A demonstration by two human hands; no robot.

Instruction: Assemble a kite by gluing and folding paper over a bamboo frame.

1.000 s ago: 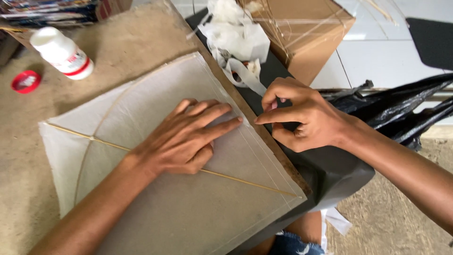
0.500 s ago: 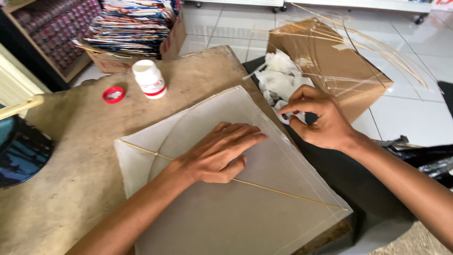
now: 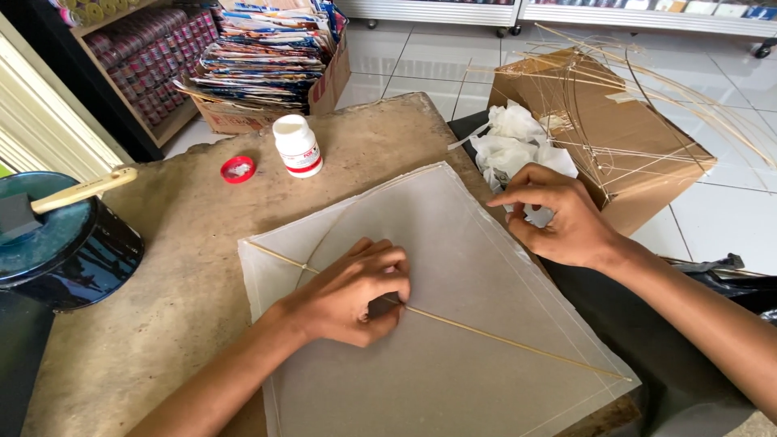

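On the worn brown table [image 3: 162, 324] lies a pale paper kite sail [image 3: 453, 340], with a thin bamboo spar [image 3: 518, 344] running across it from left to lower right. Left hand [image 3: 356, 291] sits on the sail's middle over the spar, fingers now curled in and pressing down; half a second ago they lay flat and spread. It grips nothing I can see. Right hand [image 3: 566, 214] is at the sail's right edge, index finger pointing left, loosely half open; can't tell if anything is pinched under the palm. Earlier it was bunched tight near the tissue, so it has come down toward the edge.

White glue bottle [image 3: 297, 146] with a red label band stands open near the table's far edge, its red cap [image 3: 238, 169] just left of it. Crumpled white tissue [image 3: 518, 142] lies beyond the right hand. A brown cardboard box [image 3: 615, 137] carries loose bamboo strips. Stacked colourful printed sheets [image 3: 259, 57] fill a carton top left. Dark blue tin [image 3: 65, 243] sits at left.
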